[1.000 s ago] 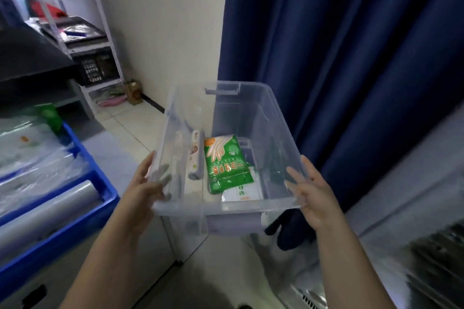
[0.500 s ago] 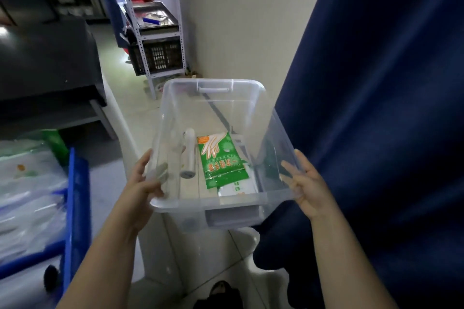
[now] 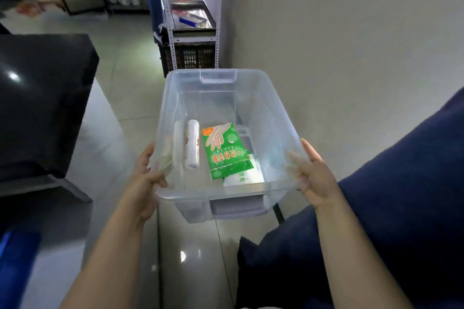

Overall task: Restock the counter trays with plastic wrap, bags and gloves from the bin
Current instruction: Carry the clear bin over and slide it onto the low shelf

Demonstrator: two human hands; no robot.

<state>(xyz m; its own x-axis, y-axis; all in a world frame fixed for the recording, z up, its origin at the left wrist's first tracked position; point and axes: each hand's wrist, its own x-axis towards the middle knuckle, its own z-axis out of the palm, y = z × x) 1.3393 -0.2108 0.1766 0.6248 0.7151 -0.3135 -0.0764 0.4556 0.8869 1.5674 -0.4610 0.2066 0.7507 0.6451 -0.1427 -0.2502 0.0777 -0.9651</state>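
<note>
Holding the clear bin up over the tiled floor, both hands clamped on its near rim.
Grips the rim's left side with the left hand, thumb hooked over the edge, and the right side with the right hand, fingers curled round the wall. Keeps on the bin's bottom a green glove packet lying flat, partly over a white packet, with a white roll just to the left, lengthwise. Faces a metal shelf rack against the far wall, dark blue curtain at right, black desk at left.
</note>
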